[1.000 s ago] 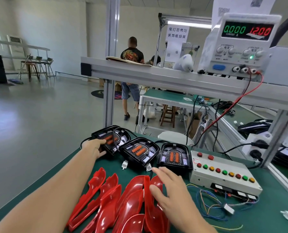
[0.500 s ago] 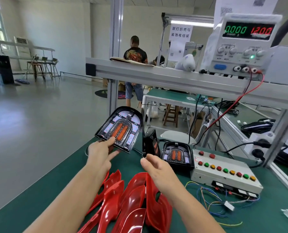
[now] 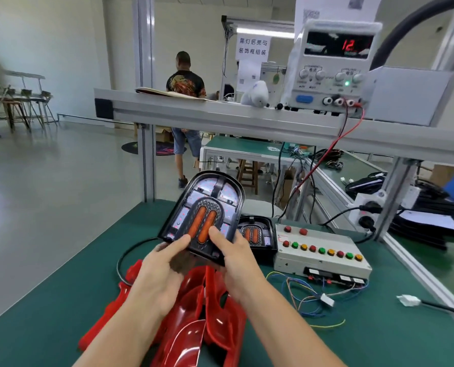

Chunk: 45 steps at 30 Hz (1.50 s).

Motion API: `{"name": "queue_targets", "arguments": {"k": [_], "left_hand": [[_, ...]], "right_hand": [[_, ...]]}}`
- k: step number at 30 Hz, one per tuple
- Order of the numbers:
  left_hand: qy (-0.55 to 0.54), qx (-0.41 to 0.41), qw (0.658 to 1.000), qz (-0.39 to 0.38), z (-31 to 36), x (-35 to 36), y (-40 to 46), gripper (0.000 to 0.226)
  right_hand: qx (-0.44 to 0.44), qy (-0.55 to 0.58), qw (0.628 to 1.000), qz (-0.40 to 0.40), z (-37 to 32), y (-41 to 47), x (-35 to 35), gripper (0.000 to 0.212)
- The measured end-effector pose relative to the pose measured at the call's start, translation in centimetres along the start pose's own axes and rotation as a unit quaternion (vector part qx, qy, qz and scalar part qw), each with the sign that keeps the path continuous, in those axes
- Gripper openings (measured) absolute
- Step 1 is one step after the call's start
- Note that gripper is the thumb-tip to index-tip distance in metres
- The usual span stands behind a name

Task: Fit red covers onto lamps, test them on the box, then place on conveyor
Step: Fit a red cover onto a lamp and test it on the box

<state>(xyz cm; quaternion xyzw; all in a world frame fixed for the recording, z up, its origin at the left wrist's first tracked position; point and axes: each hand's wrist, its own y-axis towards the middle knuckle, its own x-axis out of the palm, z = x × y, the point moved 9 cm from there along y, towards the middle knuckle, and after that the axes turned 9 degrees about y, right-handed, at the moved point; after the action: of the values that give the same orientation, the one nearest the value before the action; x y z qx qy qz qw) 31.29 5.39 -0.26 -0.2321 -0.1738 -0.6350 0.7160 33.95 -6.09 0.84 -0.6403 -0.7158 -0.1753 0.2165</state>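
Observation:
I hold a black lamp [image 3: 207, 207] with two orange strips tilted up above the table. My left hand [image 3: 162, 268] grips its lower left edge, thumb on the face. My right hand [image 3: 236, 258] grips its lower right edge, thumb beside the orange strips. A second lamp [image 3: 257, 231] lies flat on the green table behind my right hand. Several red covers [image 3: 207, 305] are heaped under my wrists. The grey test box [image 3: 318, 250] with coloured buttons sits to the right of the lamps.
A power supply [image 3: 334, 64] stands on the aluminium shelf [image 3: 220, 115] overhead. Loose coloured wires with a white plug [image 3: 326, 299] trail from the box. A black cable [image 3: 120, 260] loops at left. The green conveyor [image 3: 358, 165] runs behind at right. A person [image 3: 186, 102] stands far off.
The lamp in my left hand moved right to the centre, and my right hand now grips it too. The edge-on lamp my right hand held is no longer seen.

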Motion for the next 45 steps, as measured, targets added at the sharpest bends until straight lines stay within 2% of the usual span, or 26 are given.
{"name": "queue_targets", "arguments": {"k": [2, 5, 7, 9, 12, 14, 15, 16, 18, 20, 21, 24, 25, 27, 28, 30, 32, 36, 38, 40, 42, 45], "left_hand": [[-0.051, -0.039, 0.998, -0.023, 0.1, -0.1, 0.2, 0.034], [-0.131, -0.06, 0.988, 0.047, 0.3, -2.5, 1.3, 0.064], [-0.167, -0.065, 0.981, 0.077, 0.7, -3.8, 2.0, 0.065], [-0.171, -0.072, 0.979, 0.079, 1.1, -4.6, 2.6, 0.053], [-0.075, -0.06, 0.994, 0.05, 1.5, -3.8, 2.4, 0.027], [0.096, 0.011, 0.995, -0.005, 2.1, -1.7, 1.3, 0.023], [0.207, 0.058, 0.975, -0.051, 2.2, -0.1, 0.5, 0.032], [0.318, 0.096, 0.937, -0.105, 1.9, 1.7, -0.5, 0.045], [0.47, 0.108, 0.851, -0.207, -0.5, 4.4, -2.1, 0.065], [0.545, 0.103, 0.786, -0.273, -3.0, 5.7, -2.8, 0.062], [0.572, 0.123, 0.761, -0.28, -3.6, 5.8, -2.7, 0.056], [0.631, 0.25, 0.69, -0.249, -3.3, 6.3, -2.4, 0.023], [0.656, 0.288, 0.658, -0.233, -3.1, 6.2, -2.4, 0.024], [0.686, 0.334, 0.61, -0.214, -2.9, 5.7, -2.0, 0.044], [0.693, 0.34, 0.602, -0.207, -2.8, 5.2, -1.7, 0.048], [0.708, 0.334, 0.595, -0.181, -2.0, 4.0, -0.9, 0.044], [0.738, 0.349, 0.563, -0.127, -0.7, 3.4, -0.7, 0.03], [0.792, 0.35, 0.5, -0.026, 1.3, 3.4, -0.9, 0.018], [0.802, 0.331, 0.497, -0.015, 1.3, 3.5, -1.1, 0.01], [0.791, 0.305, 0.531, -0.008, 1.2, 3.5, -1.3, 0.006], [0.769, 0.311, 0.558, 0.007, 1.2, 3.6, -1.9, 0.004], [0.757, 0.336, 0.558, 0.043, 1.7, 3.7, -2.6, 0.004]], "right_hand": [[-0.018, -0.027, 0.999, 0.013, -0.7, -0.6, -1.3, 0.022], [-0.024, -0.036, 0.999, 0.017, -1.7, -1.9, -3.6, 0.022], [-0.024, -0.027, 0.999, 0.021, -2.5, -2.9, -5.3, 0.023], [-0.023, -0.018, 0.999, 0.026, -3.3, -3.9, -7.1, 0.025], [-0.027, 0.001, 0.999, 0.041, -4.6, -5.3, -9.6, 0.026], [-0.03, 0.025, 0.998, 0.052, -5.3, -5.9, -10.9, 0.027], [-0.031, 0.039, 0.997, 0.056, -5.6, -6.1, -11.3, 0.029], [-0.032, 0.052, 0.996, 0.059, -5.9, -6.3, -11.6, 0.031], [-0.036, 0.078, 0.994, 0.061, -6.5, -6.6, -12.0, 0.037], [-0.043, 0.106, 0.992, 0.06, -7.4, -6.9, -12.3, 0.045], [-0.047, 0.116, 0.99, 0.058, -7.8, -7.1, -12.4, 0.048], [-0.063, 0.122, 0.989, 0.058, -9.4, -7.8, -13.3, 0.05], [-0.071, 0.124, 0.988, 0.061, -9.9, -8.0, -13.8, 0.049], [-0.084, 0.129, 0.986, 0.069, -11.0, -8.7, -15.0, 0.049], [-0.087, 0.127, 0.985, 0.074, -11.4, -9.0, -15.7, 0.049], [-0.089, 0.114, 0.986, 0.086, -12.2, -9.8, -17.1, 0.048], [-0.085, 0.1, 0.987, 0.093, -12.6, -10.5, -18.7, 0.047], [-0.065, 0.061, 0.991, 0.103, -12.5, -12.1, -21.9, 0.034], [-0.047, 0.04, 0.992, 0.107, -11.7, -12.8, -23.0, 0.031], [-0.028, 0.018, 0.993, 0.11, -11.0, -13.4, -24.0, 0.032], [-0.012, -0.005, 0.993, 0.114, -10.4, -13.8, -24.8, 0.035], [-0.002, -0.02, 0.991, 0.132, -9.4, -13.9, -25.7, 0.034]]}}
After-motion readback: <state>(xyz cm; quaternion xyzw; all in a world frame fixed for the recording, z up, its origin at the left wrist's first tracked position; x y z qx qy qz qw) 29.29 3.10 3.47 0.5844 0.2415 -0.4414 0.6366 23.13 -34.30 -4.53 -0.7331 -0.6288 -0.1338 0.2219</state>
